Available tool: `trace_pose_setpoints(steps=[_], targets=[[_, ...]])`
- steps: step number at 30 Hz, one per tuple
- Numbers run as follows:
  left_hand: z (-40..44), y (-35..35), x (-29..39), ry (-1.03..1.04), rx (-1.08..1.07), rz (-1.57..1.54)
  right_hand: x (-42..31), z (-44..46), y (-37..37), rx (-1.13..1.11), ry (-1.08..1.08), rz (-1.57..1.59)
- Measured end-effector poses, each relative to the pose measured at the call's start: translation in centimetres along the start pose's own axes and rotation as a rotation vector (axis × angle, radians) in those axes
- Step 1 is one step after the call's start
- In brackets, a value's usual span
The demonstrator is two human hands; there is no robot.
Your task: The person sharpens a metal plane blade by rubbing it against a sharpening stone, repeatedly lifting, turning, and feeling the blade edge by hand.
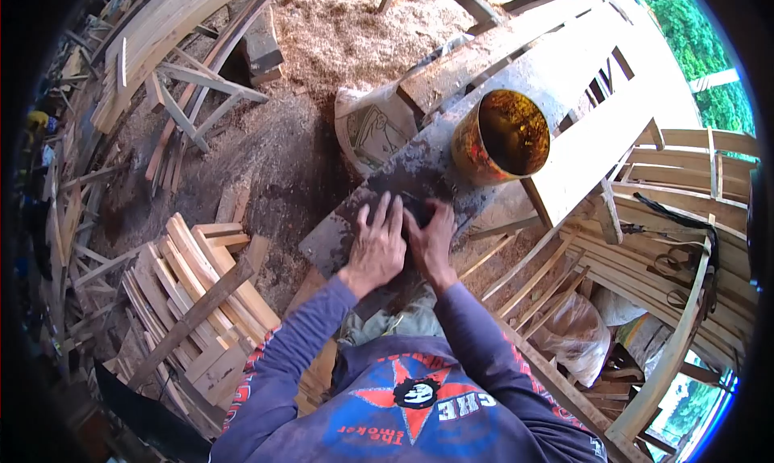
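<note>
On a stained grey board (330, 241) in front of me, my left hand (377, 245) lies with its fingers stretched out and a little apart. Close beside it, my right hand (433, 241) has bent fingers around a small dark piece (414, 208) pressed on the board. The kind of that piece is too dark to make out, and the left fingertips reach its near side. Just beyond my hands stands a large open tin can (465, 150), yellow-brown and blotched with rust-coloured stains; its inside looks glossy and dark amber.
A printed sack (375, 128) hangs at the board's left side. Stacked cut wood strips (218, 277) lie to my left, and long planks (173, 15) lean behind them. Sawdust (322, 27) covers the ground. Slatted wooden framing (685, 173) and plastic bags (574, 334) are at right.
</note>
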State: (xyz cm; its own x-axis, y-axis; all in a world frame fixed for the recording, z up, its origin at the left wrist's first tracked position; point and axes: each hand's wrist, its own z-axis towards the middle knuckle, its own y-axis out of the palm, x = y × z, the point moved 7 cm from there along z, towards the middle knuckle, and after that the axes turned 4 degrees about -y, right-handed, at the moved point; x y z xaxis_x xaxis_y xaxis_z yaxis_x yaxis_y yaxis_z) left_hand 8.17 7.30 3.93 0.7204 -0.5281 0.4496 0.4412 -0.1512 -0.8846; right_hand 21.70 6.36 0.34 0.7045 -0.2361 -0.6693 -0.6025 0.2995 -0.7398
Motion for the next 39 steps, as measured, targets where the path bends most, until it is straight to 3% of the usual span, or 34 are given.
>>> trace_pose_setpoints(steps=[4, 8, 12, 17, 22, 26, 28, 33, 39], targets=[[2.6, -1.0, -1.1, -0.003, 0.074, 0.093, -1.2, 2.6, 0.0, 0.101, -0.105, -0.009], [-1.3, 0.8, 0.0, -0.007, 0.008, 0.018, 0.2, 0.1, 0.1, 0.004, -0.055, 0.002], [3.0, -1.1, -1.5, -0.051, 0.080, 0.067, -1.0, 2.4, 0.4, 0.091, -0.117, -0.030], [-1.3, 0.5, -0.3, -0.025, 0.015, 0.068, 0.1, 0.3, 0.1, 0.044, -0.085, -0.011], [1.9, -0.9, -1.4, -0.088, 0.074, -0.002, -1.5, 2.9, -0.1, 0.054, -0.077, 0.006], [1.1, -1.1, -2.0, -0.111, 0.109, -0.022, -1.0, 3.0, -0.5, -0.100, 0.139, 0.108], [0.7, -2.0, -2.7, -0.166, 0.172, -0.043, 0.2, 3.7, -1.1, -0.066, 0.304, 0.422], [0.7, -0.6, -1.3, -0.079, 0.123, 0.001, -0.2, 2.3, -1.8, -0.095, 0.038, 0.100], [-0.3, 0.4, -0.6, -0.070, 0.002, 0.003, 0.0, 0.1, -1.2, -0.058, -0.113, 0.023]])
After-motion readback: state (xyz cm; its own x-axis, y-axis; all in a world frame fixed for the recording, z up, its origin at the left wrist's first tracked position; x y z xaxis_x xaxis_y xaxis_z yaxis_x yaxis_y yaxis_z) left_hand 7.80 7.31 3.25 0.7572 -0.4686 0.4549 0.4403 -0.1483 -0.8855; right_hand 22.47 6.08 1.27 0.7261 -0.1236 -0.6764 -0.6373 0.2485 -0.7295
